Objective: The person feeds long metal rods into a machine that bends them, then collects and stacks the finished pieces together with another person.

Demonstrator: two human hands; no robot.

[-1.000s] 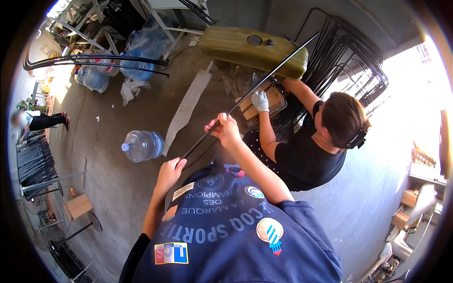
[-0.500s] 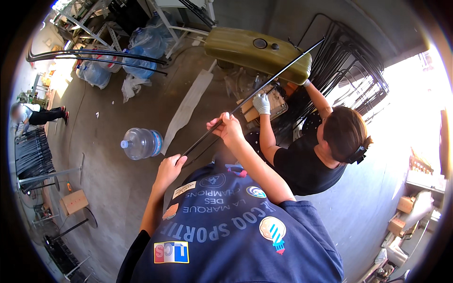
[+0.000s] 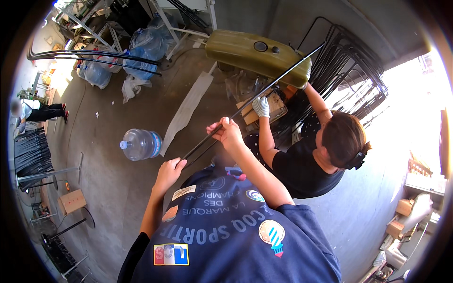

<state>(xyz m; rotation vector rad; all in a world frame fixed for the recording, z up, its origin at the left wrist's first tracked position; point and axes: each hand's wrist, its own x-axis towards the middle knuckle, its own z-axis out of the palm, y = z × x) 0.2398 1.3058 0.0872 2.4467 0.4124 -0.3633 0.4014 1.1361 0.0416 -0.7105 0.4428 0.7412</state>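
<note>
A long thin black metal rod [image 3: 264,92] runs diagonally from lower left to upper right. My right hand [image 3: 227,133] is closed around its lower part. My left hand [image 3: 170,172] grips the rod's near end, just above my blue shirt. A co-worker in a black top crouches to the right. One of their white-gloved hands [image 3: 260,106] holds the rod further up; the other gloved hand [image 3: 306,75] is near its far end by an olive-green tank [image 3: 245,51].
A clear water jug [image 3: 139,144] lies on the concrete floor beside a long pale strip [image 3: 187,109]. Black wire frames [image 3: 351,70] are stacked at upper right. Bent black rods [image 3: 94,57], bags of bottles [image 3: 144,42] and a cardboard box [image 3: 71,202] are on the left.
The co-worker has leaned lower and reached a gloved hand toward the rod's far end. My hands keep their grip on the rod, which has barely shifted.
</note>
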